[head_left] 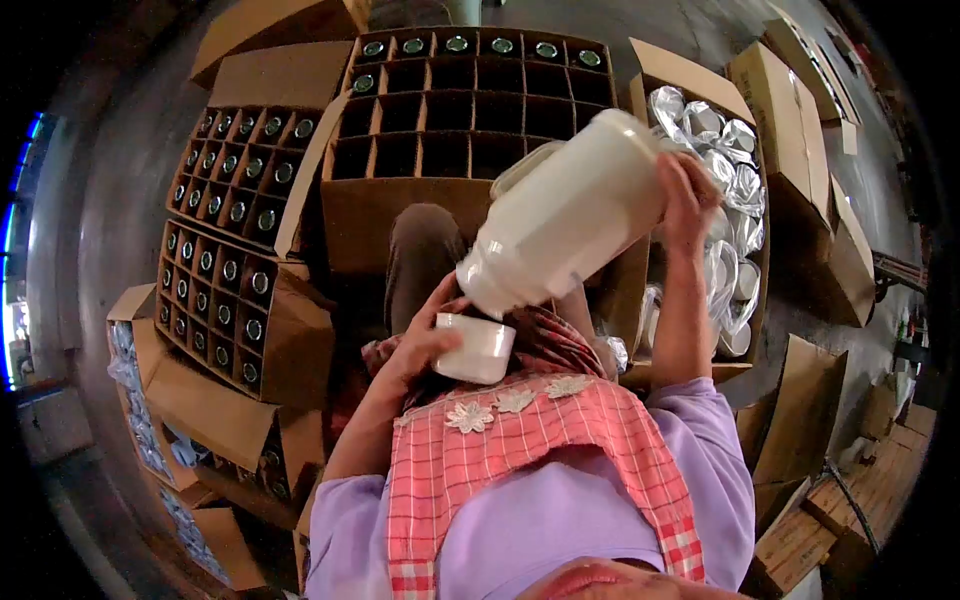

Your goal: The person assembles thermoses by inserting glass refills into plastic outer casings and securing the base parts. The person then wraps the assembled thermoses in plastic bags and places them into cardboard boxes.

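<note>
My right hand [690, 195] grips the base end of a large white jug-like container [575, 215], which is tilted with its narrower neck down to the left. Just below that neck, my left hand [425, 340] holds a white cup-shaped piece [475, 348], with fingers wrapped round its left side. The neck and the cup-shaped piece are very close; whether they touch is unclear. Behind the container, a divided cardboard box [420, 195] has silver-topped items in its back row and one in the second row.
At the left are divided boxes [285, 330] full of round-topped items. On the right, an open box [748, 368] holds white pieces in clear wrap. Closed cartons [790, 130] stand farther right, with wooden planks [795, 555] at lower right.
</note>
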